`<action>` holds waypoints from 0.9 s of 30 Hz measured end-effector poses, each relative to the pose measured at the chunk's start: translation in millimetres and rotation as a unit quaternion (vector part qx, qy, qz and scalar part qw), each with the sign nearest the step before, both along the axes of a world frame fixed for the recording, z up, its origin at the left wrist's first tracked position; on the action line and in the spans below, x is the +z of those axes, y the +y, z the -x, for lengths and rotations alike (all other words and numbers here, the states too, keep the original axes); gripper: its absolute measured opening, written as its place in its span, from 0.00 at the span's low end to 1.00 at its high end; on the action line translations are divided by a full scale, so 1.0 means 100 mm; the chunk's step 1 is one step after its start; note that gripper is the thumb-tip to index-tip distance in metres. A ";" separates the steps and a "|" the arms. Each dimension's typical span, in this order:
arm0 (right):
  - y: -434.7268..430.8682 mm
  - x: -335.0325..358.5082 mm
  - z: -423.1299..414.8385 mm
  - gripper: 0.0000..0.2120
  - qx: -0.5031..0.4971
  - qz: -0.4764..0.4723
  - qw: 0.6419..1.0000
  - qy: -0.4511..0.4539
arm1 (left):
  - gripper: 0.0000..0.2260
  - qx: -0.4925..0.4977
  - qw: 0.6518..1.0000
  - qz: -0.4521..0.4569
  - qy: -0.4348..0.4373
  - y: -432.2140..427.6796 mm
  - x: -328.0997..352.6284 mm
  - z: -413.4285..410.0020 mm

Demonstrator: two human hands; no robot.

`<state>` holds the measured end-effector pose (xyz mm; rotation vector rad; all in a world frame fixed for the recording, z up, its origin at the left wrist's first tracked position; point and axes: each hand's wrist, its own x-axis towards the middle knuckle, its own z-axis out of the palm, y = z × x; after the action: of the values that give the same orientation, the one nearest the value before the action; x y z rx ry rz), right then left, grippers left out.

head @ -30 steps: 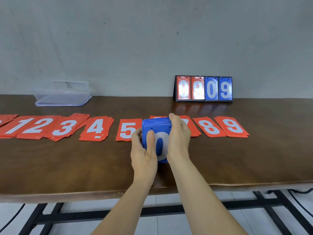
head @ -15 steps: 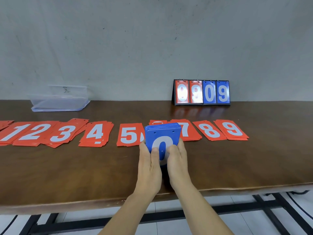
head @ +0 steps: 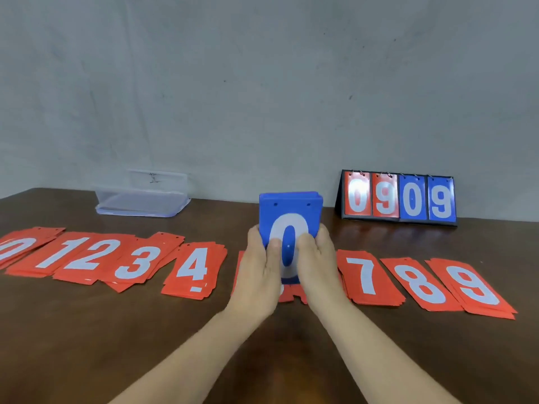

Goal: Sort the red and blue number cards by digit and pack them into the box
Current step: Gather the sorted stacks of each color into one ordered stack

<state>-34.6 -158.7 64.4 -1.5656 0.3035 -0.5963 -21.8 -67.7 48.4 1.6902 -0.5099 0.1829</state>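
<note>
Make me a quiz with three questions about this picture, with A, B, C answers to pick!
1. Where is the clear box?
A: on the floor
B: at the back left of the table
C: on a chair

2. What colour is the card stack with the 0 in front?
A: green
B: red
C: blue

3. Who holds that card stack?
A: the left hand and the right hand together
B: one hand only
C: nobody, it lies flat

Answers:
1 B, the box sits far back on the left side of the table.
2 C, the front card and the edges behind it are blue.
3 A, both hands grip it, one on each side.
</note>
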 end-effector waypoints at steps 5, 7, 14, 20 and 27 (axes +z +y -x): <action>0.00 0.34 -1.14 0.05 0.058 0.049 0.993 0.096 | 0.11 0.060 0.990 -0.054 0.115 0.14 0.37 -1.31; 0.03 0.30 -1.53 0.06 0.067 0.065 0.988 0.125 | 0.10 0.059 0.982 -0.076 0.165 0.23 0.31 -1.74; 0.15 -0.16 -2.52 0.07 0.049 0.075 0.978 0.187 | 0.07 0.091 0.967 -0.119 0.207 0.49 0.00 -2.65; 0.20 -0.57 -3.02 0.03 0.015 0.084 0.964 0.252 | 0.18 0.102 0.949 -0.238 0.181 0.59 -0.36 -3.24; 0.29 -0.67 -3.19 0.16 -0.048 0.220 0.923 0.313 | 0.14 0.110 0.916 -0.363 0.128 0.58 -0.56 -3.38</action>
<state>284.4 -129.8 -3.0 -2.1724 0.7704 -0.2221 316.0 -9.7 -7.1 2.4597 -0.1860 -0.0865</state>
